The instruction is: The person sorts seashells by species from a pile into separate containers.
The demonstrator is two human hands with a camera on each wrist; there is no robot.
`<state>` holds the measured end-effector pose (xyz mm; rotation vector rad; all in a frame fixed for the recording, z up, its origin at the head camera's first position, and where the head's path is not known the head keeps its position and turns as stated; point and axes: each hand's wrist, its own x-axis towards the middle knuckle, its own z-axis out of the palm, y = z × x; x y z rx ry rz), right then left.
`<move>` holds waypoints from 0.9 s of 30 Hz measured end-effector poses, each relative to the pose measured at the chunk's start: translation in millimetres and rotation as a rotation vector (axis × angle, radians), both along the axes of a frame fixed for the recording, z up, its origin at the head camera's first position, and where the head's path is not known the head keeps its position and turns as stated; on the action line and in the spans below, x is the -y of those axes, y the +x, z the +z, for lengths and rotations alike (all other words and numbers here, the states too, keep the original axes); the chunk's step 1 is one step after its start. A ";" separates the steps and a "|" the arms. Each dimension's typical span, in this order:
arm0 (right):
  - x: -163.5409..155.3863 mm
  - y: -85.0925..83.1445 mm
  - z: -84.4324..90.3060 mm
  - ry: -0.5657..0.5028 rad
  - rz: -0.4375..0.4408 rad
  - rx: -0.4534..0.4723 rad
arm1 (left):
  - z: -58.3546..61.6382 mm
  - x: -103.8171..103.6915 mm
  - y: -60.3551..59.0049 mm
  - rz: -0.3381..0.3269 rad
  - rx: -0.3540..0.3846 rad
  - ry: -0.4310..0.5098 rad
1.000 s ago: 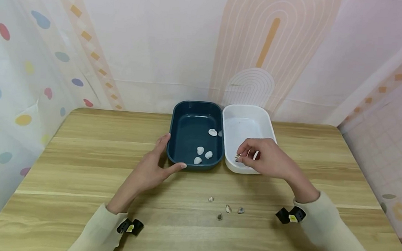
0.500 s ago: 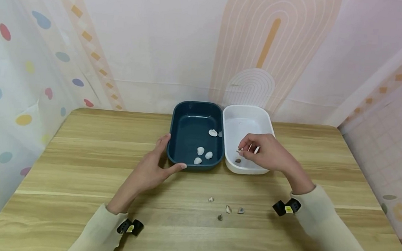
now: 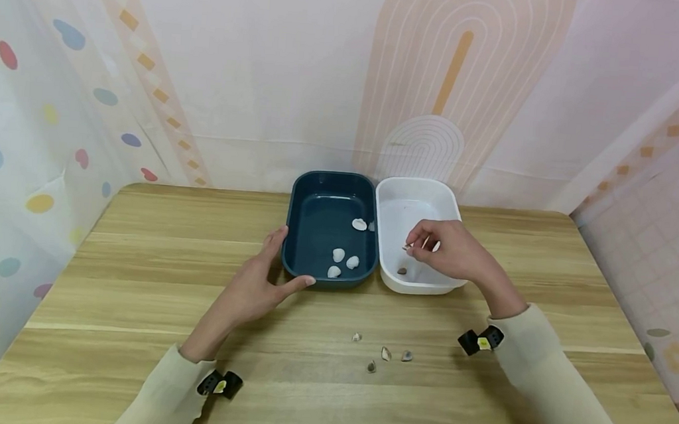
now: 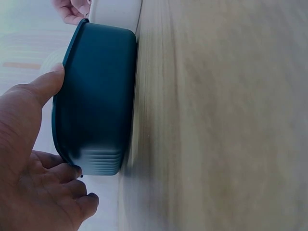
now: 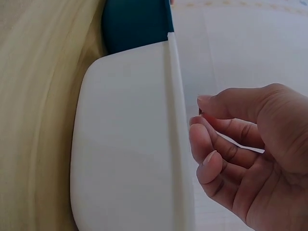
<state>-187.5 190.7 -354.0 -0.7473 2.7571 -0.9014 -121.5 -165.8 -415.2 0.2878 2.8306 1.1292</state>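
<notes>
My right hand (image 3: pixel 450 251) hangs over the white tray (image 3: pixel 393 196), pinching a small shell (image 3: pixel 406 247); a dark shell (image 3: pixel 401 270) lies in that tray. My left hand (image 3: pixel 256 279), fingers relaxed, braces the blue tray (image 3: pixel 302 189) left of it.

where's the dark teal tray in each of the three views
Head view: the dark teal tray sits at centre, left of the white tray, with the left hand at its near left corner.
Left wrist view: it fills the upper left, seen from outside, on its side.
Right wrist view: only a corner shows at top, behind the white tray.
Shared landmark: the white tray, touching it in every view.
</notes>
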 end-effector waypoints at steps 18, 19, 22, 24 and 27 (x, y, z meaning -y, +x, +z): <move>-4.9 9.9 -2.1 -0.011 -0.025 0.003 | 0.9 0.5 0.7 0.007 0.014 -0.009; -4.3 12.2 -1.2 -0.015 -0.021 -0.001 | 1.0 0.2 0.8 0.008 0.015 -0.008; -2.5 19.5 0.6 -0.036 0.007 -0.015 | 1.0 0.0 0.4 0.007 0.015 -0.009; -1.0 24.7 0.9 -0.049 0.026 -0.029 | 1.1 -0.2 0.3 0.007 0.015 -0.007; 1.7 32.4 1.1 -0.076 0.049 -0.029 | 0.8 -0.1 0.1 0.006 0.015 -0.007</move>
